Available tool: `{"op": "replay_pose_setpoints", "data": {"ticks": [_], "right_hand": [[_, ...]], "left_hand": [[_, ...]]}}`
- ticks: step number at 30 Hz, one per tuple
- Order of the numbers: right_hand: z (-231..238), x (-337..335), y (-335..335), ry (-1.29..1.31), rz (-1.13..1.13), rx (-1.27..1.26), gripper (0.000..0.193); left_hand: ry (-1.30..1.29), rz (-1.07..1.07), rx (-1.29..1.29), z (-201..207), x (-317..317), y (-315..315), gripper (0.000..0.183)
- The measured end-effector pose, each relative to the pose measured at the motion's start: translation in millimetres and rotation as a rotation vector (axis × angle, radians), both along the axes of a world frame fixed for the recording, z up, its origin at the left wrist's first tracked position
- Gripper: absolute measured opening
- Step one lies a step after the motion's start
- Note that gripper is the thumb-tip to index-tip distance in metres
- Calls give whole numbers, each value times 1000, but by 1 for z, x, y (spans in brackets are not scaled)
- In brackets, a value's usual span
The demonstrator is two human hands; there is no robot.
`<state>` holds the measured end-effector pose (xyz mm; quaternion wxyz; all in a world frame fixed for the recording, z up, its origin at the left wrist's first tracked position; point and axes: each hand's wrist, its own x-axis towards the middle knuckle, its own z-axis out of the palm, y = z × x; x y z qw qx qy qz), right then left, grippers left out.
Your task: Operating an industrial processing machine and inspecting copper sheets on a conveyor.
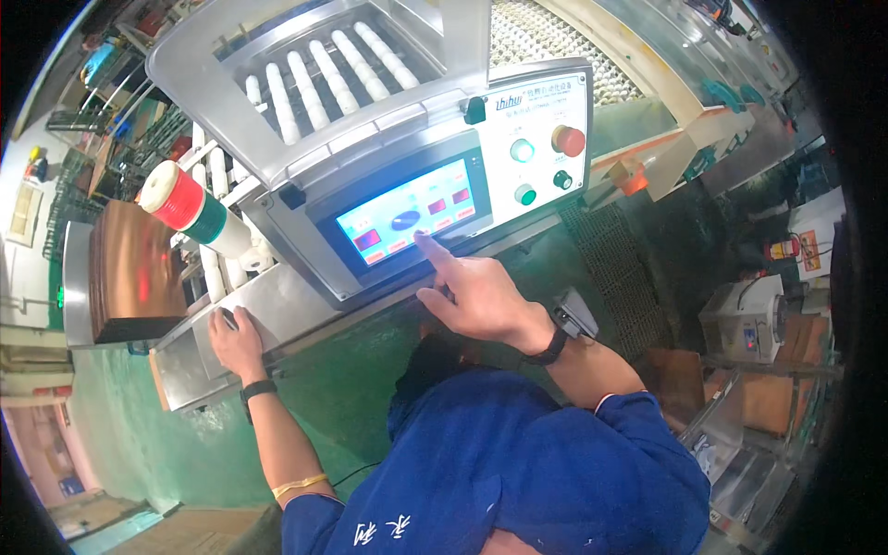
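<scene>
My right hand (pixel 476 294) is at the lit touchscreen (pixel 407 215) of a control panel. Its index finger is stretched out, with the tip at the screen's lower edge; the thumb stands apart and nothing is held. Whether the fingertip presses the glass I cannot tell. Lying on the bare metal ledge (pixel 287 310) left of the panel is my left hand (pixel 237 344), fingers spread. Beside the screen sit a red emergency stop button (pixel 568 141), a lit button (pixel 523 150), a green button (pixel 525 194) and a dark knob (pixel 562 179). A raised clear-windowed cover (pixel 305 166) tilts above the screen.
A red, green and white signal light (pixel 190 208) rises left of the panel. White rollers (pixel 305 92) lie behind the cover. A stack of copper-coloured sheets (pixel 139 268) stands at the left. The floor (pixel 129 416) is green; a grey box-shaped device (pixel 747 319) is at the right.
</scene>
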<state>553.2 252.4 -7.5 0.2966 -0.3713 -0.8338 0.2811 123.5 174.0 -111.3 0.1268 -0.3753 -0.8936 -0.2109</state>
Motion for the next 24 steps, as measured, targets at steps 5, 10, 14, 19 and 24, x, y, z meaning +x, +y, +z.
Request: {"op": "replay_pose_setpoints", "data": {"ticks": [5,10,14,19,24], "right_hand": [[8,-12,10,-20,-19,22,77],[15,-6,-2,67,56,-21,71],[-4,3,-15,55,95,-80,67],[-24,13,-27,45,109,-135,62],[-25,20,-30,33,95,-217,62]], "left_hand": [[-10,3,-9,1,1,2,51],[1,5,-17,0,-1,0,52],[-25,14,-12,3,3,1,51],[-7,18,6,-3,-5,-1,49],[-25,29,-13,-2,-2,0,49]]}}
